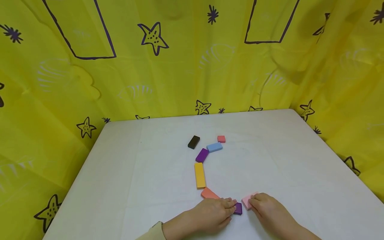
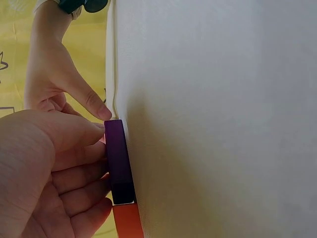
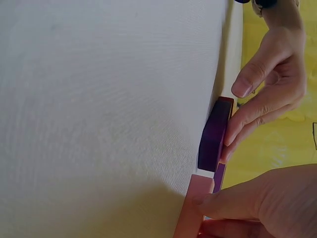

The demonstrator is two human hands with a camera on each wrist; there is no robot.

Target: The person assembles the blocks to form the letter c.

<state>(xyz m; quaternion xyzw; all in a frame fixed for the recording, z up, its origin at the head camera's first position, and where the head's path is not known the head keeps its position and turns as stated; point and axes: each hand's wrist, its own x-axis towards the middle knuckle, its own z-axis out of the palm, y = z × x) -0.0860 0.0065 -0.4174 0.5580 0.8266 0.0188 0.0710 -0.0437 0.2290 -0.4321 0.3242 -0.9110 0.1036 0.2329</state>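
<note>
One pink block (image 1: 245,202) sits between pinching right fingers (image 1: 257,201), loose left fingers (image 1: 229,204) touching a purple block (image 1: 238,209)

My head camera looks down across the table (image 1: 156,180); both wrist cameras, up close, face the same purple block (image 2: 118,158).

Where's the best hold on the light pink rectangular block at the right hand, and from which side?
Probably pinch the light pink rectangular block near its far-right end, coming from the right, as the right hand does. It lies slanted, its near-left end facing the nearer purple rectangular block across a small gap.
</note>
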